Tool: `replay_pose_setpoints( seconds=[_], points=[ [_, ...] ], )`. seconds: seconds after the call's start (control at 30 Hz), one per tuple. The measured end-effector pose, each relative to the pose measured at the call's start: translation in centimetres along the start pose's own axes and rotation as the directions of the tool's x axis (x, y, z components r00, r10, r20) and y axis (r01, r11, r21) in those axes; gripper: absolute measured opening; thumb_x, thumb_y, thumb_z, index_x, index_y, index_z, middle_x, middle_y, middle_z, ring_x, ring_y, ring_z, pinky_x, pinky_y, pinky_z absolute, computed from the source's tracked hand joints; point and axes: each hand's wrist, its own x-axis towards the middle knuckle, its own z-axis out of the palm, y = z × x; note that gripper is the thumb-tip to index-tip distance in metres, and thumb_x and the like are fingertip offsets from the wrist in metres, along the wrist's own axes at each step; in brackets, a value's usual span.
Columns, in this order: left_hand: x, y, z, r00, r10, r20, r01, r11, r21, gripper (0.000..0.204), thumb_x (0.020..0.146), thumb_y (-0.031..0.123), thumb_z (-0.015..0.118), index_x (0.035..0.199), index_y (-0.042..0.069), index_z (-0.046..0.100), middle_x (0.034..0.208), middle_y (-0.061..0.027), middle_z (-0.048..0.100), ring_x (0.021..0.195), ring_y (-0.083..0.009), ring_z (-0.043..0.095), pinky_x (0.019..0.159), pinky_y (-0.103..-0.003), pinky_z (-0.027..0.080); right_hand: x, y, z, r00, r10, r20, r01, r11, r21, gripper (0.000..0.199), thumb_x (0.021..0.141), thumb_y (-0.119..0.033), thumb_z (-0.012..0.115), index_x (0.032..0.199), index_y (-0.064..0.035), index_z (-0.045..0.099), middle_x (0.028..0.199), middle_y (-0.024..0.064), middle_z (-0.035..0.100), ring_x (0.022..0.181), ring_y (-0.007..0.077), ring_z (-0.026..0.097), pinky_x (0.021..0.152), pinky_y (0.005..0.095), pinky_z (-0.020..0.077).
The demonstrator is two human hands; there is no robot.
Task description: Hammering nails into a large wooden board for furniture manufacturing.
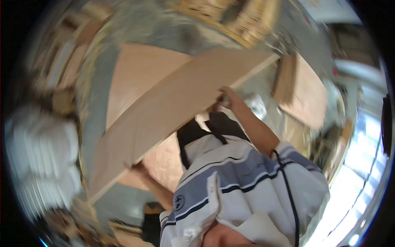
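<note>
A long, pale brown wooden board [177, 94] slants across the view from lower left to upper right, in front of my body. My left hand [139, 168] is at its near edge toward the left end, closed on the edge, with the fingers partly hidden and blurred. Farther right, my right hand [229, 99] grips the same edge, fingers curled at the board. A small greyish thing shows by the right fingers, too blurred to name. Under the long board lies a wide, light pinkish plywood sheet [135, 78], partly covered.
White stacked bundles [45, 152] stand at the left, with wood pieces [68, 53] beyond them. A wooden pallet [238, 20] lies at the far side. To the right stands a stack of panels [302, 92], near a whitish plastic bag [256, 106]. The floor [131, 203] is grey.
</note>
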Motion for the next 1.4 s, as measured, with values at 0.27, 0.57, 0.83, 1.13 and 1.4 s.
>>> replay_pose_setpoints(
  seconds=[0.27,0.57,0.83,1.13,1.4],
  points=[
    [7.7,4.0,-13.6,0.998,-0.029,0.063,0.012,0.966,0.259,0.042,0.087,0.022,0.049,0.116,-0.008,0.048,0.114,-0.0205,0.056,0.094,-0.0299,0.06,0.079,-0.034,0.054,-4.5,0.8,2.5,0.999,0.032,0.008,-0.033,0.997,0.073,0.023,0.074,-0.018,0.068,0.089,-0.0021,0.06,0.077,0.013,0.06,0.065,0.0234,0.062,0.063,0.0349,0.0553],
    [8.1,4.2,-9.7,0.992,0.108,-0.072,-0.082,0.951,0.298,0.034,0.081,0.016,0.048,0.104,-0.008,0.055,0.102,-0.0195,0.061,0.094,-0.0287,0.061,0.082,-0.035,0.055,-2.1,-0.3,2.5,0.997,0.013,-0.082,0.002,0.984,0.176,0.019,0.068,-0.007,0.068,0.077,0.0038,0.056,0.073,0.0134,0.057,0.06,0.0269,0.06,0.059,0.0363,0.057],
    [4.6,-2.5,-4.8,0.965,0.092,0.244,-0.175,0.922,0.345,0.033,0.079,0.017,0.046,0.097,-0.009,0.055,0.095,-0.02,0.06,0.085,-0.032,0.062,0.083,-0.039,0.054,-2.8,-5.8,-5.2,0.988,-0.082,-0.127,0.124,0.922,0.366,0.017,0.067,0.001,0.064,0.08,0.0063,0.054,0.073,0.0136,0.052,0.06,0.0283,0.058,0.05,0.0454,0.053],
    [1.9,-12.6,3.1,0.934,-0.16,0.32,-0.031,0.855,0.517,0.038,0.077,0.019,0.044,0.099,-0.009,0.056,0.097,-0.0191,0.06,0.089,-0.0326,0.062,0.083,-0.042,0.054,-1.2,-11.3,-17.6,0.973,-0.164,-0.165,0.222,0.865,0.449,0.016,0.069,0.001,0.064,0.081,0.002,0.055,0.085,0.0128,0.053,0.073,0.0274,0.06,0.056,0.0463,0.0558],
    [-7.2,-24.3,5.7,0.903,-0.135,0.409,-0.082,0.879,0.47,0.039,0.077,0.02,0.045,0.101,-0.009,0.055,0.099,-0.0194,0.06,0.092,-0.0323,0.061,0.084,-0.042,0.054,-1.0,-16.1,-33.3,0.966,-0.162,-0.203,0.243,0.837,0.491,0.024,0.069,-0.002,0.065,0.089,0.0026,0.054,0.091,0.0128,0.056,0.078,0.0278,0.061,0.062,0.0449,0.0558]
  ],
)
